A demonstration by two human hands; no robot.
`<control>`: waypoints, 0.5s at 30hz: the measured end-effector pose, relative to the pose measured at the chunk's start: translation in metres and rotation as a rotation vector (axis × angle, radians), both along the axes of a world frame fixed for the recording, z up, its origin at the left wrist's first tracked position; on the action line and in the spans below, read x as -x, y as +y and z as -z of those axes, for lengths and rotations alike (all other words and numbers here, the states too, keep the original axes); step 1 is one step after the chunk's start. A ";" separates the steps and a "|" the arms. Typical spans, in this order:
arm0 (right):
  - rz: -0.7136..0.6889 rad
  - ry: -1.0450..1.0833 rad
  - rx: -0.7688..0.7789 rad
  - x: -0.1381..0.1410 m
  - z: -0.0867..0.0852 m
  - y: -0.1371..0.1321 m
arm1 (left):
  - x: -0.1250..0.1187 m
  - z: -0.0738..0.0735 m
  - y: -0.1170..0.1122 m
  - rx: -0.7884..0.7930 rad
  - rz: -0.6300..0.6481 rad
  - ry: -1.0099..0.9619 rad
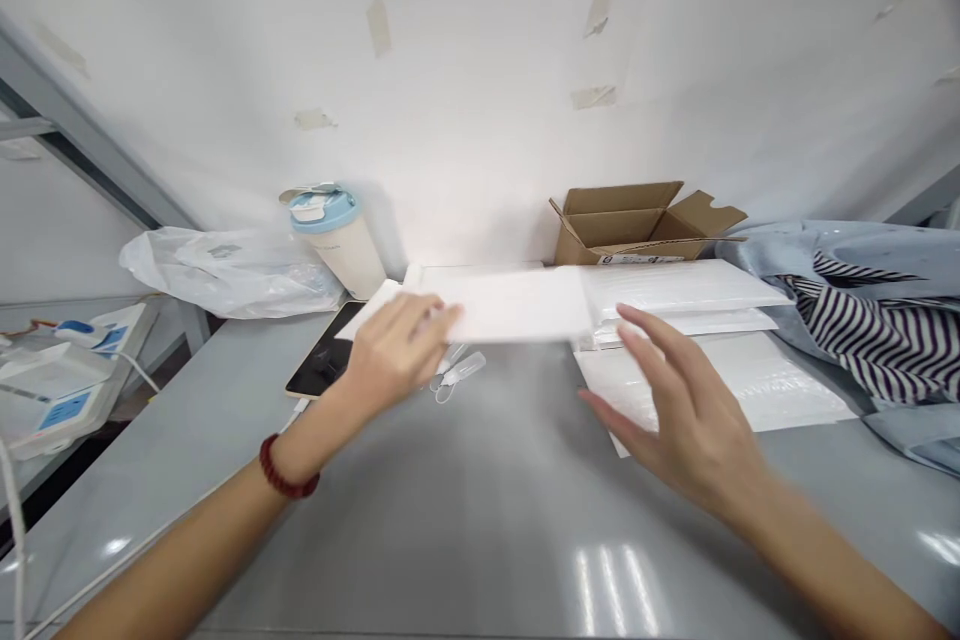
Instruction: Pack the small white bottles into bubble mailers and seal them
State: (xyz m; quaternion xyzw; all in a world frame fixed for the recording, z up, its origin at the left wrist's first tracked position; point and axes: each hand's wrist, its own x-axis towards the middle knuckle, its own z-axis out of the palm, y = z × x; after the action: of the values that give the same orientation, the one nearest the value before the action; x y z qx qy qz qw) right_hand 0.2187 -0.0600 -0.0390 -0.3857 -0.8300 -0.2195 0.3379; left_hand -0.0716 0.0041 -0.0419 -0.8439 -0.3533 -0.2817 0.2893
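Note:
My left hand (401, 345), with a red beaded bracelet on its wrist, grips the left end of a flat white packet (521, 305). The packet is raised above the table, blurred, and its exact kind is unclear. My right hand (686, 410) is off the packet's right end, thumb and fingers spread, with nothing in it. It hovers in front of white padded mailers (750, 375), with more mailers (682, 288) stacked behind them. Small clear plastic pieces with thin loops (463, 369) lie on the table below the packet.
An open cardboard box (626, 225) stands against the wall. A blue-lidded cup (341, 240), a plastic bag (232, 270) and a dark phone (322, 360) with a cable are at left. Clothing (870, 310) lies at right. The table (450, 520) is grey and glossy.

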 end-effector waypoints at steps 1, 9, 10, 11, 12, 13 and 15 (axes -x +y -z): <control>-0.071 -0.056 -0.023 0.004 -0.001 -0.005 | -0.002 0.004 -0.013 -0.036 0.091 0.041; -0.232 -0.259 0.027 0.003 0.004 -0.022 | -0.011 0.008 -0.051 0.050 0.204 0.023; -0.227 -0.260 0.022 -0.001 0.004 -0.020 | -0.006 0.005 -0.048 0.090 0.136 -0.063; -0.217 -0.256 0.013 -0.005 0.004 -0.018 | 0.001 0.001 -0.045 0.139 0.043 -0.188; -0.209 -0.248 0.003 -0.008 0.003 -0.016 | 0.007 -0.002 -0.041 0.216 -0.060 -0.344; -0.202 -0.233 -0.006 -0.011 0.002 -0.015 | 0.014 -0.007 -0.037 0.335 -0.149 -0.520; -0.203 -0.217 -0.008 -0.014 0.000 -0.015 | 0.025 -0.016 -0.032 0.739 -0.231 -0.851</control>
State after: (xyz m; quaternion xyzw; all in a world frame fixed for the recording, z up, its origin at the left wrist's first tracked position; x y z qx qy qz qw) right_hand 0.2325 -0.0747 -0.0394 -0.2721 -0.8955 -0.2280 0.2683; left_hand -0.0969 -0.0280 -0.0262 -0.6572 -0.6033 -0.4210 -0.1637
